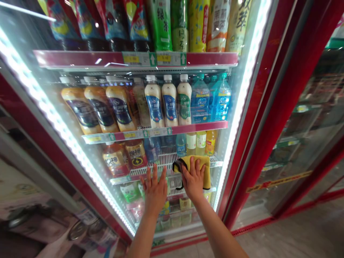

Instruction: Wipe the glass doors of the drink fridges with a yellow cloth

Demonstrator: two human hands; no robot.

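Note:
My right hand (192,180) presses a yellow cloth with black edging (206,177) against the glass door (172,145) of a lit drinks fridge. Its fingers lie spread over the cloth, and part of the cloth is folded at the left, near my thumb. To the left, my left hand (155,190) is open with fingers spread, held up at the glass and holding nothing. Behind the glass, near my hands, are a wire shelf (165,160) and several bottles, among them a brown-red bottle with a yellow lightning mark (136,154).
Higher shelves hold white bottles with blue labels (154,104), blue bottles (221,98) and green tea bottles (159,25). Bright light strips run down both sides. A red door frame (264,118) stands at the right, beside another glass-fronted fridge. Boxed goods (40,225) are at the lower left.

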